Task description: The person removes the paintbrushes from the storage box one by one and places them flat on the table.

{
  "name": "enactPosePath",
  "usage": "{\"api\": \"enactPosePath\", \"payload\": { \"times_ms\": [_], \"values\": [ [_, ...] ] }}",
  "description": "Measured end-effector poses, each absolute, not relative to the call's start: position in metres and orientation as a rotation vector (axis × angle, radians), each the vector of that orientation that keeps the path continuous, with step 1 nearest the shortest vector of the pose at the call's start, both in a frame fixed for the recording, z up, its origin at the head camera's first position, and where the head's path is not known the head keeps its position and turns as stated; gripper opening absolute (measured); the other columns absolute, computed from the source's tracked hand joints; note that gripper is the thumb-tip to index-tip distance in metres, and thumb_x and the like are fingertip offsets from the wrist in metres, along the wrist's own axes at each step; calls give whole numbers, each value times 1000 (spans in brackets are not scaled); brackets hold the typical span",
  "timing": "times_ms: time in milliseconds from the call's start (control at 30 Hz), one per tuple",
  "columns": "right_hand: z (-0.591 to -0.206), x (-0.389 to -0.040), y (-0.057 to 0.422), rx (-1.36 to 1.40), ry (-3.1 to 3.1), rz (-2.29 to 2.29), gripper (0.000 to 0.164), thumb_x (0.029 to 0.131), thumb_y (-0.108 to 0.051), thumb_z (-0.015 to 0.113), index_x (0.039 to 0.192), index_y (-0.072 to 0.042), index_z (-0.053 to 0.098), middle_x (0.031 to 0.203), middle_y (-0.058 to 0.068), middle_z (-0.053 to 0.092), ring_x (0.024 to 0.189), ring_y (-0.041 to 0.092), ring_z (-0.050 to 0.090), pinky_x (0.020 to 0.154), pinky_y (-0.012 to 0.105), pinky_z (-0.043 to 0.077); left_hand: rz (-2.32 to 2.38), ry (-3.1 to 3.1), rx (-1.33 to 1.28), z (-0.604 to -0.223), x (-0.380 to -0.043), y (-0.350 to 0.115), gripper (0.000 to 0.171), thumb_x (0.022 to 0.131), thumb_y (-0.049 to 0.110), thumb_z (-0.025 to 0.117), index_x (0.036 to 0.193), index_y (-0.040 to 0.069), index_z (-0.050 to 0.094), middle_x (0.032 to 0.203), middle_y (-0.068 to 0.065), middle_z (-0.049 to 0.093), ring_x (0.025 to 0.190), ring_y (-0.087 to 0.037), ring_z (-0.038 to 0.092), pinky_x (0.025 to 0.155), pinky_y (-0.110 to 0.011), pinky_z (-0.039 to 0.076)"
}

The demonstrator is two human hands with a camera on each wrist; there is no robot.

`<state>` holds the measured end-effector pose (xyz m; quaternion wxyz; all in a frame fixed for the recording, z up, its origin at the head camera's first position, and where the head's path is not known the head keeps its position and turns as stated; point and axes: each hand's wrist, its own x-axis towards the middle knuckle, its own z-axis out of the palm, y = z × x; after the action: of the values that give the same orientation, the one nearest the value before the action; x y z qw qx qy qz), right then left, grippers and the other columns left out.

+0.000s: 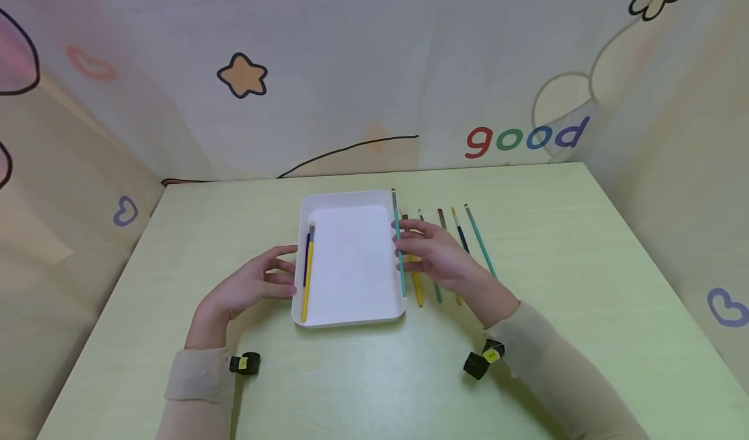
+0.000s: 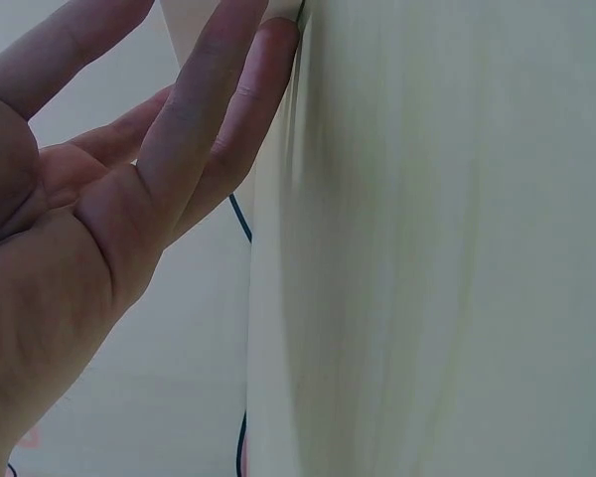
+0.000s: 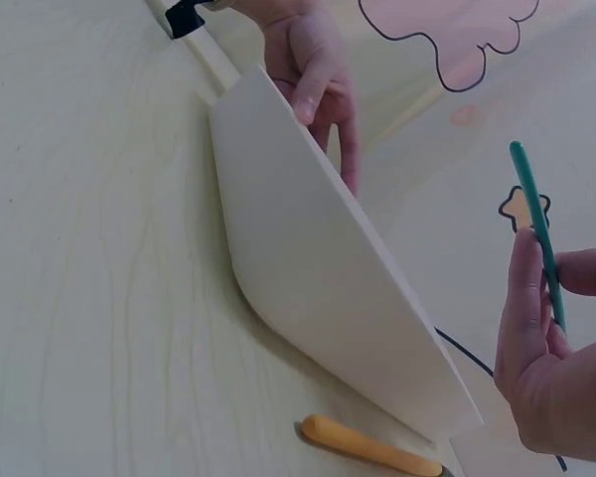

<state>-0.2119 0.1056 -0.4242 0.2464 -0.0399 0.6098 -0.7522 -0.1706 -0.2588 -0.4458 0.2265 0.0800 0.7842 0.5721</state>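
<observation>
From my distant place I look first to the left side. There, a small black device (image 1: 246, 363) sits at the left wrist, and the left hand (image 1: 248, 287) is by the white tray (image 1: 354, 258), its fingers relaxed and spread, grasping nothing. The thumb seems to touch the tray's left rim; whether the other fingers touch it, I cannot tell.

Inside the tray, along its left wall, I see a dark-handled brush (image 1: 306, 268) and, just beside it, a yellow-handled brush (image 1: 308, 277) with pale bristles. The remaining floor of the tray is white.

At the tray's right side, the right hand (image 1: 441, 255) pinches a teal brush (image 3: 540, 227) between thumb and fingers. In my right wrist view the brush is in the air; in my head view it appears over the right rim, with its bristle end pointing away from the person.

Further right, five more brushes lie on the pale table (image 1: 351, 381), partly hidden by the right hand and forearm: a yellow one (image 1: 417, 290), a green one (image 1: 437, 292), one with brown bristles (image 1: 441, 218), a dark one (image 1: 462, 235) and, outermost, another teal one (image 1: 482, 242).
</observation>
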Motion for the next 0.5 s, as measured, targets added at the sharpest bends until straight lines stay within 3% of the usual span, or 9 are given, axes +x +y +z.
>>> {"api": "enactPosePath", "payload": {
  "times_ms": [200, 500],
  "values": [
    [-428, -211, 122, -64, 1674, -2107, 50, 101, -1, 60, 148, 3, 41, 111, 6, 62, 88, 15, 64, 83, 37, 59, 1574, 2164, 220, -445, -169, -258, 80, 92, 7, 77, 159, 9, 33, 136, -22, 53, 122, -34, 57, 96, -38, 52],
    [-431, -215, 150, 1, 1739, -2125, 48, 101, -2, 61, 146, 2, 43, 113, 9, 62, 91, 17, 64, 83, 31, 58, 1566, 2177, 216, -445, -168, -256, 80, 91, 7, 77, 158, 9, 33, 136, -22, 53, 119, -33, 59, 96, -38, 51]
  ]
}}
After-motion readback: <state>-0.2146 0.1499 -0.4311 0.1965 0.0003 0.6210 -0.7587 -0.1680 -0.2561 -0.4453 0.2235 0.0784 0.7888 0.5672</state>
